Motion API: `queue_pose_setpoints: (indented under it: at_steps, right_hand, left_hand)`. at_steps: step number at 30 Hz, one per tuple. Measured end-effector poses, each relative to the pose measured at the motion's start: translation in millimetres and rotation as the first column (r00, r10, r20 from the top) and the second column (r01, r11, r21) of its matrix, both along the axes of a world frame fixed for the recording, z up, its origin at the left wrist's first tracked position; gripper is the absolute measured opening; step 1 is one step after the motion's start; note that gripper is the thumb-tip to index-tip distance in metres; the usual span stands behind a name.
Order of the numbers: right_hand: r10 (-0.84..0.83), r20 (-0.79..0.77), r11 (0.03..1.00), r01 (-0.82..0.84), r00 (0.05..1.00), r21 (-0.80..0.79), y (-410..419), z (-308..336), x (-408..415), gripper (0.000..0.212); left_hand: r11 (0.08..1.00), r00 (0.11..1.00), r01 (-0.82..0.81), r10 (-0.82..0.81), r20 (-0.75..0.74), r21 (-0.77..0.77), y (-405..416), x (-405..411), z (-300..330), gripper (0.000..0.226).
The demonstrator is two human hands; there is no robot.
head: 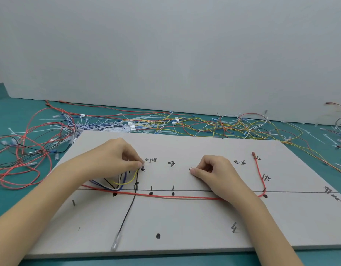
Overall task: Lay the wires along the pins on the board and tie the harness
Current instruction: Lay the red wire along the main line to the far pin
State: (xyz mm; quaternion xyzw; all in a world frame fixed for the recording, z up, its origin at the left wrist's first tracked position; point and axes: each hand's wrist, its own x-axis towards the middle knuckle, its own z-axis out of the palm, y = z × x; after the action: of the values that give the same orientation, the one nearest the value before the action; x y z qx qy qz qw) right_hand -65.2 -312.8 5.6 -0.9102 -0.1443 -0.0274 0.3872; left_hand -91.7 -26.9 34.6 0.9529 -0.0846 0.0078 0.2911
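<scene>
The grey harness board (185,223) lies flat before me, with upright pins (173,188), black dots and hand-written labels. A red wire (175,197) runs along the drawn line and bends up at the right to a terminal (253,154). A black wire (127,214) drops toward the front edge, ending in a clear sleeve (115,242). My left hand (112,158) pinches a small bundle of yellow, blue, black and white wires (125,181) near the upper-left pins. My right hand (215,169) rests on the board with curled fingers, thumb tip pressed down; whether it holds anything is hidden.
Behind the board, a tangle of loose red, yellow, blue and white wires and white cable ties (146,123) covers the teal table (12,112). More red wires (21,150) pile up at the left. A grey wall (165,54) closes off the back.
</scene>
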Motion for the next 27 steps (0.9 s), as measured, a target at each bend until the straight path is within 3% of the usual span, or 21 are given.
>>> queue_pose_setpoints:
  at_steps: [3,7,27]
  right_hand:
    - [0.024,0.017,0.998,-0.023,1.0,-0.058,-0.7,0.9,0.1,0.024]
    - [0.047,0.05,0.992,-0.041,0.998,-0.122,-0.3,4.6,-0.8,0.025]
    - [0.07,0.049,0.969,-0.057,0.996,-0.239,-1.2,16.4,-2.1,0.028]
  left_hand:
    - [1.0,0.999,0.005,-0.005,-0.042,0.008,1.2,-1.2,3.2,0.011]
    - [1.0,1.0,0.009,-0.009,0.008,0.002,2.0,-0.8,4.3,0.021]
    - [1.0,0.99,0.022,-0.024,0.139,0.012,-8.5,-2.0,-2.0,0.017]
